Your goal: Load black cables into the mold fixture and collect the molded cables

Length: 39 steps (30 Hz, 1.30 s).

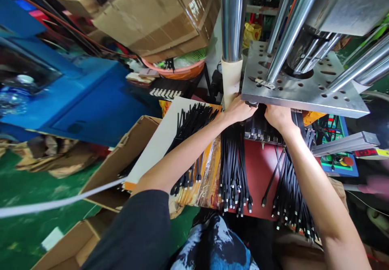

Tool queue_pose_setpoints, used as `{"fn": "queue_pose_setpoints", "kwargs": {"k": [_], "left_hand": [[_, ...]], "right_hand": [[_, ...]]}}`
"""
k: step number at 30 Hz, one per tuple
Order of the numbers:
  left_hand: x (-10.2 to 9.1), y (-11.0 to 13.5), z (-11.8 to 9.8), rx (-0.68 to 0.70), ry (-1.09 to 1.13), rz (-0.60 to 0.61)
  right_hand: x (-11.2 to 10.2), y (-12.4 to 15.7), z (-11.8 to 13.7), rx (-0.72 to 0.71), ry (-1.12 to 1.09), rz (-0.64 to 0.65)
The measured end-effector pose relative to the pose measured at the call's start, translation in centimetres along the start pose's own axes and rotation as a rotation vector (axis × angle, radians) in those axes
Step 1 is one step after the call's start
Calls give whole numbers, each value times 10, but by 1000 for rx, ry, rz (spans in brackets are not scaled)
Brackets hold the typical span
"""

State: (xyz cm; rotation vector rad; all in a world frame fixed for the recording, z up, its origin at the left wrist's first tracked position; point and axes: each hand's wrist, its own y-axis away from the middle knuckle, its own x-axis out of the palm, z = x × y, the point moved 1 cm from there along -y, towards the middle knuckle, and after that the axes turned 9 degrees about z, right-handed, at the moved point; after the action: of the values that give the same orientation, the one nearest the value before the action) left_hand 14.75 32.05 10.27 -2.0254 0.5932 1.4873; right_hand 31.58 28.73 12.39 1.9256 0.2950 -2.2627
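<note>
A steel press plate (291,93), drilled with holes and carried on bright rods, hangs over the dark red bench (257,168). Black cables lie there in a left bunch (194,120) on a pale sheet and taped orange board, a middle bunch (233,164) and a right bunch (293,189), probably parted so that each hand has some close by. Plugs point toward the person, likely to keep the ends together.

Between the middle and right bunches, partly under the plate, sits a dark metal block (264,130). Its front edge shows a row of small slotted fittings with a greyish shine; its back is hidden.

The left hand (238,110) reaches in at the block's left side, the right hand (278,115) at its right, perhaps to steady it from both ends. Both look bent, but their fingertips are mostly covered, so neither spread nor grip can be told. Smallest are the pale metal plug tips.
</note>
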Motion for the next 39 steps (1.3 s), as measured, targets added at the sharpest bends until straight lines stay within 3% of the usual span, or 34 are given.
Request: {"fn": "queue_pose_setpoints", "kwargs": {"k": [3, 5, 6, 8, 11, 16, 21, 26, 28, 31, 33, 35, 37, 39], "left_hand": [[-12, 44, -15, -31, 14, -40], [-18, 91, -30, -134, 46, -60], [-18, 116, -37, -246, 55, -12], [-12, 160, -51, -473, 79, 229], [4, 199, -65, -599, 155, 451], [12, 207, -67, -567, 347, 441], [1, 212, -61, -502, 712, 289], [7, 219, -59, -545, 903, 219], [9, 220, -66, -569, 1037, 225], [13, 223, -90, -574, 1364, 334], [14, 225, -109, -520, 1576, 430], [14, 226, -123, -436, 1677, 492], [12, 227, -130, -355, 1671, 532], [7, 229, -133, -248, 1558, 539]], "right_hand": [[-10, 63, 8, 11, -39, -31], [-5, 124, 19, 159, -78, -60], [1, 153, 27, 261, -51, 8], [20, 203, 43, 408, 35, 303], [47, 241, 57, 526, 119, 581], [61, 248, 35, 485, -25, 560], [54, 255, 23, 423, -351, 323], [42, 265, 51, 174, -986, 128], [39, 268, 67, 56, -1034, 33], [41, 270, 91, -103, -1017, -25], [43, 271, 101, -169, -1042, 39], [41, 272, 102, -204, -1086, 208], [35, 274, 95, -202, -1108, 413], [29, 275, 85, -136, -1135, 530]]}}
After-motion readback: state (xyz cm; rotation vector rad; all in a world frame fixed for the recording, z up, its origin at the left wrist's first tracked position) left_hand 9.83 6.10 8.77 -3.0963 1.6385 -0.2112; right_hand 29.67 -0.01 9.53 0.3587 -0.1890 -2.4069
